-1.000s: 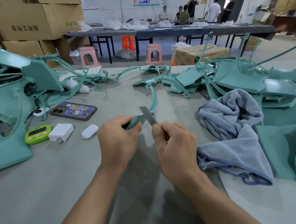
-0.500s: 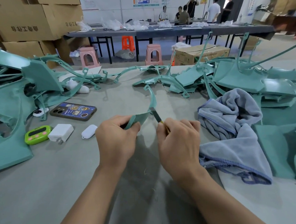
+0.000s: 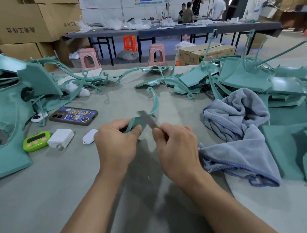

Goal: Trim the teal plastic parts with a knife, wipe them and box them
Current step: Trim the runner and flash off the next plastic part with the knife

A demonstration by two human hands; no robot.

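Now, mid-trim above the desk (image 3: pixel 63 195): curved teal part (image 3: pixel 155 105) pinched at its near end by the left hand (image 3: pixel 117 142), knife (image 3: pixel 147 119) clenched in the fingers of the right hand (image 3: pixel 176 147), blade laid against the part's edge. Keep the blade shallow, stroke away from the left thumb, hold the part steady. Beyond the desk, a cardboard box (image 3: pixel 204 53), contents not visible.

Two hands (image 3: pixel 116 148) (image 3: pixel 177 149), one knife (image 3: pixel 147 120), one towel (image 3: pixel 242 146)

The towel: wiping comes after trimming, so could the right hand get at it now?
Probably yes. The towel lies just beside the right hand, with nothing between them. But that hand grips the knife, which would likely need setting down first.
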